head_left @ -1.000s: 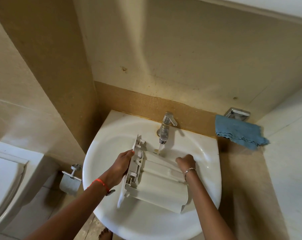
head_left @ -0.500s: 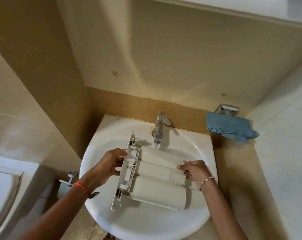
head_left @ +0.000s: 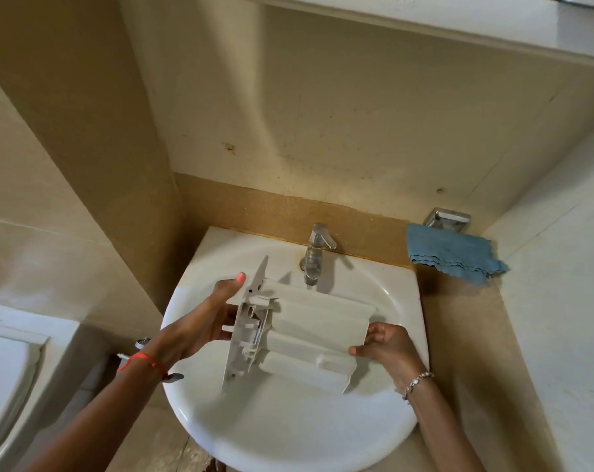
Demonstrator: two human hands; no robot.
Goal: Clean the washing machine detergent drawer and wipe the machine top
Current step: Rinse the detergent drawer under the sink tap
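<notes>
Drawer (head_left: 309, 332) raised off sink (head_left: 288, 437) since earlier, left hand (head_left: 207, 321) and right hand (head_left: 387, 345) gripping its ends

A white round washbasin (head_left: 288, 437) was set against a beige tiled wall (head_left: 356, 114). A chrome tap (head_left: 315, 253) stood at its back edge. To the right, a blue cloth (head_left: 455, 253) hung from a chrome holder (head_left: 447, 219). At the lower left were a white toilet (head_left: 5, 369) and a toilet-roll holder (head_left: 142, 344).
</notes>
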